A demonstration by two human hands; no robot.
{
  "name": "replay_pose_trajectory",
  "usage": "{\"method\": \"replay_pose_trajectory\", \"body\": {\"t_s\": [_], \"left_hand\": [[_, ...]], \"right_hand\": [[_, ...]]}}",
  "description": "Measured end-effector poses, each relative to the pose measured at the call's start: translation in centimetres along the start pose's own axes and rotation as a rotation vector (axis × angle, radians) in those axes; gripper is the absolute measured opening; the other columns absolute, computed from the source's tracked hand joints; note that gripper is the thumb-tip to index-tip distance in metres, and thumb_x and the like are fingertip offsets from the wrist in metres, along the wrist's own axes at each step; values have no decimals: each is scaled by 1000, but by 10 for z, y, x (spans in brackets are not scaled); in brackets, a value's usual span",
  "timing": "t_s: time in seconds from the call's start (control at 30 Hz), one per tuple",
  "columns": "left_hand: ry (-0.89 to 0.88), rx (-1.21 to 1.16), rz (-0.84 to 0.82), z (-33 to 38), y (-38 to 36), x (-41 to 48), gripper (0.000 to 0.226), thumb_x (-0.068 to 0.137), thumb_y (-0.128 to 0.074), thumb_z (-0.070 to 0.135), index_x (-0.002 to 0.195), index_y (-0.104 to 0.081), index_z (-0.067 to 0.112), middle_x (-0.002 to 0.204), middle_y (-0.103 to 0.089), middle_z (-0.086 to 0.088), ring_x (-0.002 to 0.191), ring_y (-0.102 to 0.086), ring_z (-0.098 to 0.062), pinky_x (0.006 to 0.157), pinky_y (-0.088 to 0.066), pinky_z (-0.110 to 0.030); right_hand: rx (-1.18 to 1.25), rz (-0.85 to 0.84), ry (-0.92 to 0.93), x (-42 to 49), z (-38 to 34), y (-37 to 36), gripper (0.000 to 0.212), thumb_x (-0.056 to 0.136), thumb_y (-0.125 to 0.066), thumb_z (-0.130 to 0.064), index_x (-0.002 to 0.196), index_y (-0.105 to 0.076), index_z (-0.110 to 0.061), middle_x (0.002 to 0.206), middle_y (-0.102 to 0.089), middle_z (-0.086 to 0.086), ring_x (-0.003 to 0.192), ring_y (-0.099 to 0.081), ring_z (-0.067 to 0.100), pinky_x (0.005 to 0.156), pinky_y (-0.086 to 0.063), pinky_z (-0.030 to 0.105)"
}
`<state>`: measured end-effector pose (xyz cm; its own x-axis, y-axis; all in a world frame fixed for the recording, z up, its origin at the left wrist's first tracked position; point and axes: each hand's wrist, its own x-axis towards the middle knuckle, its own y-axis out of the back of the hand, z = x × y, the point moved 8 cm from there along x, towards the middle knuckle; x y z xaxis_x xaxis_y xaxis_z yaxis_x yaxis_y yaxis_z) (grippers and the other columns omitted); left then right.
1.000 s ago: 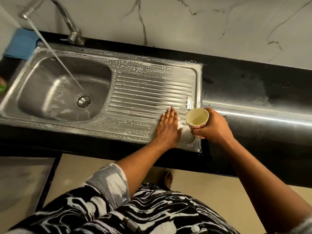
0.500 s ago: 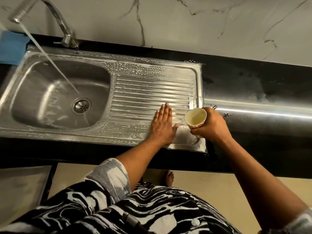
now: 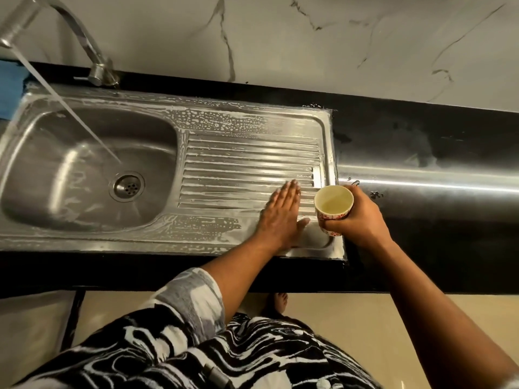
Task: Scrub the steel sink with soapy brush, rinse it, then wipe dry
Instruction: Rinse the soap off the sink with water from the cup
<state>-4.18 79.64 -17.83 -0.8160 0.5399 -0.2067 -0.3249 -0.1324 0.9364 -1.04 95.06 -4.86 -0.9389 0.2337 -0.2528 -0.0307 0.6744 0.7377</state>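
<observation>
Now the fingers [image 3: 290,193] of the left hand [image 3: 278,220] are lying straight and flat, pressing on the ribbed drainer of the sink [image 3: 252,127]. Just beside them the right hand [image 3: 362,223] is curling round a small cup [image 3: 333,204] of water. Being set into the dark desk [image 3: 421,136], the steel sink is staying rigid. Suds are making it slick, so a flat palm is probably serving better than any grip. Water is pouring from the tap [image 3: 84,43] into the basin.
</observation>
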Motion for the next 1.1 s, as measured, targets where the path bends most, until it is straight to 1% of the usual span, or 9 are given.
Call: {"method": "replay_pose_trajectory", "body": {"t_s": [0.3, 0.6, 0.67, 0.8, 0.87, 0.93, 0.97, 1.03, 1.1], "left_hand": [[155, -28, 70, -64, 21, -13, 89, 107, -11, 68, 165, 16, 8, 173, 24, -13, 161, 20, -25, 132, 6, -43], [328, -26, 77, -157, 45, -43, 92, 106, -20, 65, 165, 14, 3, 173, 23, -16, 162, 18, -30, 132, -2, -49], [291, -70, 50, -146, 47, -43, 91, 108, -21, 64, 165, 17, 4, 171, 28, -16, 160, 23, -30, 133, 4, -49], [19, -141, -12, -71, 41, -34, 91, 109, -28, 63, 165, 18, 8, 170, 30, -12, 157, 28, -25, 131, 11, -43], [-98, -157, -28, -36, 31, -35, 92, 108, -39, 57, 167, 12, 8, 172, 25, -12, 158, 25, -24, 132, 9, -43], [-130, -178, -22, -24, 15, -40, 93, 106, -46, 54, 168, 3, 6, 176, 13, -14, 163, 13, -27, 133, 0, -47], [-118, -176, -35, -27, 8, -43, 93, 105, -44, 56, 168, 2, 6, 176, 10, -15, 163, 10, -28, 133, -4, -48], [-69, -107, -52, -41, -2, -47, 93, 103, -26, 65, 167, 5, 5, 176, 16, -14, 163, 15, -27, 132, -4, -49], [20, -78, -50, -60, 4, -47, 96, 101, -3, 74, 166, 15, 6, 172, 27, -12, 159, 27, -26, 132, 10, -47]], "right_hand": [[-11, 24, -40, 3, 2, 1, 88, 53, -98, -35, 130, -57, -26, 117, -68, -6, 104, -64, 16, 87, -54, 37], [-110, 9, -17, 13, -36, -16, 79, 52, -95, -34, 121, -58, -25, 110, -64, -4, 97, -62, 21, 81, -52, 39], [-115, 3, -7, 14, -45, -23, 80, 51, -95, -36, 120, -58, -26, 109, -64, -4, 96, -62, 20, 81, -54, 40], [-113, 9, 4, 10, -61, -34, 79, 51, -96, -32, 120, -58, -26, 109, -66, -3, 95, -63, 21, 81, -54, 39], [-107, -1, 0, 6, -64, -39, 79, 52, -96, -26, 121, -58, -24, 109, -66, -3, 97, -62, 20, 83, -54, 40], [-131, -19, 7, 3, -64, -42, 81, 51, -96, -27, 123, -58, -25, 111, -65, -4, 98, -63, 20, 83, -54, 40], [-155, -29, 11, 2, -61, -43, 83, 50, -96, -29, 124, -58, -25, 113, -65, -4, 99, -63, 20, 82, -54, 39], [-225, -62, 25, 0, -56, -46, 87, 49, -96, -34, 127, -57, -25, 116, -64, -2, 100, -63, 22, 81, -53, 38], [-312, -94, 58, 0, -52, -51, 90, 50, -95, -38, 130, -55, -24, 119, -63, 0, 100, -63, 25, 79, -51, 36]]}}
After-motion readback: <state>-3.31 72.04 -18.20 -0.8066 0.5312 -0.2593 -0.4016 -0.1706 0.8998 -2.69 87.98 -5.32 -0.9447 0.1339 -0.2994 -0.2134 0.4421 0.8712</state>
